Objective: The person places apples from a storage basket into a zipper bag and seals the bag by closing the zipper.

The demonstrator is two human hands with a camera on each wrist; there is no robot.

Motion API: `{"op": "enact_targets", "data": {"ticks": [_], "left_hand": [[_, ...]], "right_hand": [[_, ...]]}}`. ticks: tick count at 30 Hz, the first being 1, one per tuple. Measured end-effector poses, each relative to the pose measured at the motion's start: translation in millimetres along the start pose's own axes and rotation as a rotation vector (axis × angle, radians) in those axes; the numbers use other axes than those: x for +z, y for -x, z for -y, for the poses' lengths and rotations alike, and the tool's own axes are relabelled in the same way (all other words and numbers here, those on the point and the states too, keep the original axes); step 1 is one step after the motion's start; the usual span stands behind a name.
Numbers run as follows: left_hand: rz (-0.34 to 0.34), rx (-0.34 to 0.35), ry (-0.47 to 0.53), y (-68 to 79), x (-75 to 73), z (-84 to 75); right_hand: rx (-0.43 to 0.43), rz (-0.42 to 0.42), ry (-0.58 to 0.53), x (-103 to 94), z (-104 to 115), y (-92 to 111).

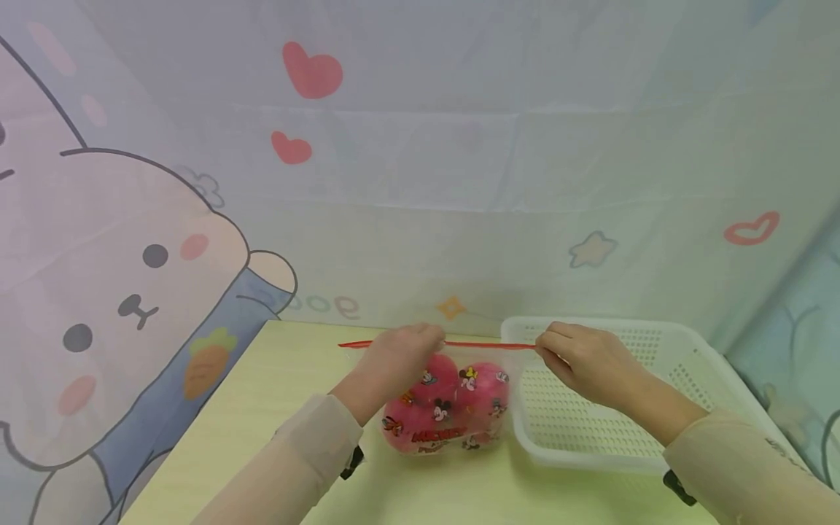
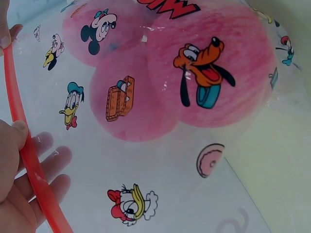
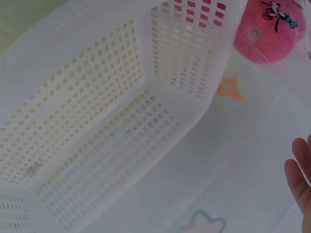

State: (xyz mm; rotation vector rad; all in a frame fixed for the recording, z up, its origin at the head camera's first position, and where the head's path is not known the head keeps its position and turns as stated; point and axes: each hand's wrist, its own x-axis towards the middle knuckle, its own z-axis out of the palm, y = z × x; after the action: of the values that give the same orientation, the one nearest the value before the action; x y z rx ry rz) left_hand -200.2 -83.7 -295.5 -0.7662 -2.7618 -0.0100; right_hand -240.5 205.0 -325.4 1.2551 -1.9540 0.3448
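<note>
A clear zip bag (image 1: pixel 433 436) printed with cartoon characters stands on the table, its red zip strip (image 1: pixel 488 345) along the top. Inside are several round pink fruits (image 2: pixel 255 53), resting in its lower part. My left hand (image 1: pixel 397 357) pinches the strip left of the middle; in the left wrist view the thumb lies in front and the fingers show through the plastic behind. At the strip's right end, my right hand (image 1: pixel 587 364) grips with curled fingers. Only a few of its fingertips (image 3: pixel 297 177) show at the edge of the right wrist view.
A white perforated plastic basket (image 1: pixel 590 461) stands to the right of the bag, under my right forearm. The pale yellow table (image 1: pixel 256 430) meets a printed cloth backdrop (image 1: pixel 420 160) with hearts and a cartoon animal. A black cable (image 1: pixel 827 452) hangs at the far right.
</note>
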Motion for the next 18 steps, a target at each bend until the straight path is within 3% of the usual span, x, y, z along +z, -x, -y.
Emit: {"op": "enact_targets", "data": {"ticks": [18], "left_hand": [[-0.026, -0.019, 0.008, 5.0, -2.5, 5.3]], "right_hand": [[0.022, 0.016, -0.013, -1.1, 2.1, 2.6]]}}
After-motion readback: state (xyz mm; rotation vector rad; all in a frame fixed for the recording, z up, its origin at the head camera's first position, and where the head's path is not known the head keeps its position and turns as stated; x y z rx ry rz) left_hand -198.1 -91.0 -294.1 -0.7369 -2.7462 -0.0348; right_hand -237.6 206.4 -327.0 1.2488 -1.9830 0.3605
